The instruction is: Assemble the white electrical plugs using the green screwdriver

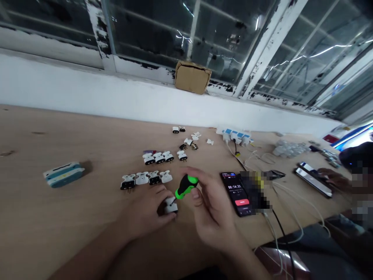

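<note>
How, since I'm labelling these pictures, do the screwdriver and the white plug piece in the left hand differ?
The screwdriver has a green and black handle; the plug piece shows mainly white. The screwdriver slants in the right hand; the plug piece is in the left hand. The screwdriver looks longer than the plug piece. Both are held.

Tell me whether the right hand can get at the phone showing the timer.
Likely yes: nothing seems to stand between the right hand and the phone, though that hand holds a green-and-black screwdriver.

Left fingers (162, 193) partly hide a white piece (171, 207); pixelation obscures items (258, 192) beside a phone (236, 195); a co-worker (345, 183), right, is cropped.
</note>
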Action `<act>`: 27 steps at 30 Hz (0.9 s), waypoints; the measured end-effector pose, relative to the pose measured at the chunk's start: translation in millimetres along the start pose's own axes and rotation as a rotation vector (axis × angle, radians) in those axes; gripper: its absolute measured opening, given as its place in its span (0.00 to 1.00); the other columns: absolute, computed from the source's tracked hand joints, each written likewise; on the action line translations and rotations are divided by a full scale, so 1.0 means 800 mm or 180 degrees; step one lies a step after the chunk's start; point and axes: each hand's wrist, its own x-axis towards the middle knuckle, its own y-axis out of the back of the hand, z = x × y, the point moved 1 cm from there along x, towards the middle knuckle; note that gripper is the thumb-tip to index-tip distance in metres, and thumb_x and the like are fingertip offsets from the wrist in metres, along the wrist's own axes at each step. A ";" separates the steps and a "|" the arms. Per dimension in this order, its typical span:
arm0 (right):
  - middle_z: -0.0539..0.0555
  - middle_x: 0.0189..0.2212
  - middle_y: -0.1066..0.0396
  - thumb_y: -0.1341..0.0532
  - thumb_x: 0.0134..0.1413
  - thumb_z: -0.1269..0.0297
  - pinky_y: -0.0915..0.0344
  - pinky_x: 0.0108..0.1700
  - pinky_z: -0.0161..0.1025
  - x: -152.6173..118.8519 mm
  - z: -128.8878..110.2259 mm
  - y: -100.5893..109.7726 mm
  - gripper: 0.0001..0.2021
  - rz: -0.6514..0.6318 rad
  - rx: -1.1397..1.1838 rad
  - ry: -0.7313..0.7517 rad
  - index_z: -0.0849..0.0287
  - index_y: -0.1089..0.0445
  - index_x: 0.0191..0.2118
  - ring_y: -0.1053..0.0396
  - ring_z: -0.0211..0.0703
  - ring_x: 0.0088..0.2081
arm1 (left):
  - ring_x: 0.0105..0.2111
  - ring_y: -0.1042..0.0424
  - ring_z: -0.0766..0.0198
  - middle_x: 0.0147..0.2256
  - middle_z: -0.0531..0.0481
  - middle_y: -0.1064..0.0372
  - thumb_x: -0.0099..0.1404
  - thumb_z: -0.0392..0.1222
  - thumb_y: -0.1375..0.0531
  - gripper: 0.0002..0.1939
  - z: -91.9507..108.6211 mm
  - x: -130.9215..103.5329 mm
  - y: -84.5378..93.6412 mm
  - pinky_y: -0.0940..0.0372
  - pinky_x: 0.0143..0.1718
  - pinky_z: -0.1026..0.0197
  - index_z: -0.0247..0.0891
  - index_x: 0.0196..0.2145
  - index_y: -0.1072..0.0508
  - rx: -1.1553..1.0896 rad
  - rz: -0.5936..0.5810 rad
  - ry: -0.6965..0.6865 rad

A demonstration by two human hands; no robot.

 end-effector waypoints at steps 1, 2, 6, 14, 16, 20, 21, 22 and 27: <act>0.55 0.61 0.28 0.43 0.69 0.73 0.27 0.61 0.52 0.001 -0.002 0.000 0.26 0.0016 -0.0011 0.0035 0.45 0.36 0.68 0.28 0.51 0.61 | 0.45 0.27 0.52 0.45 0.51 0.24 0.63 0.50 0.32 0.13 0.001 0.000 0.001 0.35 0.47 0.53 0.44 0.43 0.23 0.0024 -0.0007 -0.0020; 0.56 0.61 0.28 0.41 0.68 0.72 0.27 0.60 0.53 0.003 -0.004 0.000 0.25 0.0073 -0.0038 0.0099 0.45 0.35 0.67 0.29 0.52 0.61 | 0.44 0.27 0.53 0.44 0.51 0.25 0.65 0.49 0.33 0.11 0.002 0.000 0.002 0.35 0.46 0.54 0.43 0.43 0.24 0.0014 -0.0010 -0.0057; 0.55 0.47 0.27 0.35 0.63 0.69 0.23 0.49 0.49 0.010 -0.003 -0.004 0.21 0.0248 -0.0255 0.0241 0.46 0.29 0.60 0.26 0.49 0.49 | 0.41 0.28 0.55 0.41 0.51 0.26 0.67 0.46 0.36 0.08 0.005 -0.001 0.002 0.35 0.42 0.55 0.42 0.41 0.24 -0.0044 -0.0016 -0.0042; 0.55 0.45 0.25 0.37 0.67 0.64 0.23 0.43 0.42 0.016 0.021 0.009 0.15 0.1116 0.0121 -0.0054 0.48 0.29 0.57 0.24 0.45 0.45 | 0.47 0.26 0.51 0.46 0.50 0.26 0.61 0.48 0.30 0.14 0.008 -0.003 0.004 0.33 0.46 0.56 0.46 0.45 0.22 -0.0157 -0.0169 0.0232; 0.54 0.42 0.25 0.36 0.67 0.60 0.24 0.40 0.40 0.026 0.041 0.025 0.14 0.1376 0.0147 -0.0132 0.50 0.29 0.56 0.25 0.43 0.41 | 0.47 0.26 0.52 0.47 0.51 0.26 0.62 0.45 0.31 0.15 0.008 -0.004 0.005 0.33 0.47 0.56 0.46 0.46 0.23 -0.0238 -0.0166 0.0226; 0.53 0.41 0.25 0.41 0.68 0.48 0.24 0.36 0.42 0.051 0.115 0.053 0.23 0.1059 -0.0439 -0.0932 0.56 0.31 0.60 0.27 0.41 0.34 | 0.48 0.27 0.51 0.49 0.50 0.27 0.66 0.46 0.33 0.13 0.005 -0.006 0.003 0.35 0.48 0.55 0.46 0.48 0.24 -0.0139 -0.0123 0.0050; 0.54 0.40 0.24 0.42 0.68 0.47 0.25 0.33 0.43 0.056 0.136 0.057 0.24 0.0892 -0.0565 -0.1069 0.59 0.30 0.59 0.28 0.41 0.31 | 0.48 0.27 0.51 0.49 0.50 0.27 0.68 0.46 0.34 0.11 0.005 -0.006 0.003 0.35 0.48 0.54 0.47 0.47 0.24 -0.0053 -0.0129 -0.0010; 0.55 0.39 0.23 0.41 0.67 0.48 0.25 0.32 0.43 0.059 0.155 0.059 0.24 0.0768 -0.0665 -0.1134 0.62 0.27 0.57 0.28 0.42 0.30 | 0.48 0.27 0.51 0.48 0.50 0.27 0.69 0.47 0.36 0.09 0.004 -0.006 0.002 0.35 0.47 0.54 0.47 0.46 0.24 0.0040 -0.0142 -0.0065; 0.56 0.46 0.24 0.36 0.69 0.55 0.24 0.47 0.47 0.060 0.209 0.049 0.15 0.0160 -0.1347 -0.1311 0.61 0.26 0.52 0.24 0.45 0.44 | 0.46 0.27 0.53 0.48 0.49 0.28 0.72 0.47 0.39 0.07 0.003 -0.008 0.000 0.36 0.44 0.56 0.47 0.45 0.23 0.0200 -0.0106 -0.0146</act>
